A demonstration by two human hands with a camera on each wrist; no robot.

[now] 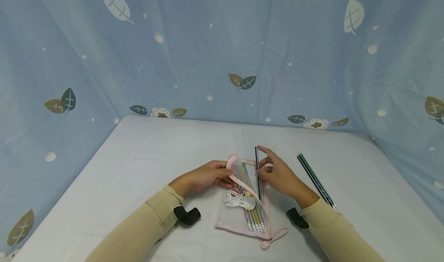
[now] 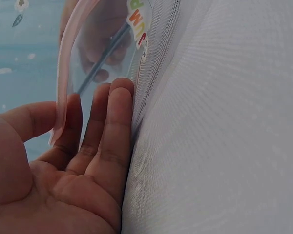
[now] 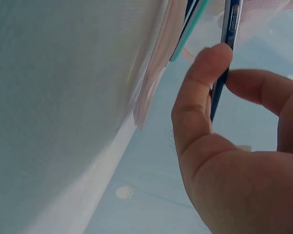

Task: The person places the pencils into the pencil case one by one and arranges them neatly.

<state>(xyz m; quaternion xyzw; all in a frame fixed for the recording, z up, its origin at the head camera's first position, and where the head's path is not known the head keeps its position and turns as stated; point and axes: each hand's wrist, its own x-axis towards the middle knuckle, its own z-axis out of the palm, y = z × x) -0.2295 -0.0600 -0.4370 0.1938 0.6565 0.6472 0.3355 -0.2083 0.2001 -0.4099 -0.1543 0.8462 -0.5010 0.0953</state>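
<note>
A clear mesh zip pouch (image 1: pixel 227 217) with pink edging lies on the white table, holding several pencils (image 1: pixel 254 220) inside. My left hand (image 1: pixel 208 175) pinches the pink rim (image 2: pixel 63 73) of its mouth between thumb and index finger, the other fingers lying under the pouch. Between the thumb and fingers of my right hand (image 1: pixel 282 179) is a dark pencil (image 1: pixel 256 158), standing steeply at the mouth. Its lower part reaches down into the pouch. A cartoon label with "JUMP" lettering (image 1: pixel 239 200) covers part of the pencils.
Right of my right hand, a few dark and green pencils (image 1: pixel 313 177) lie side by side on the table (image 1: pixel 166 142). A pink pull tab (image 1: pixel 278 235) sticks out at the pouch's near right corner. Blue leaf-patterned curtain (image 1: pixel 208 42) borders the table's back and sides.
</note>
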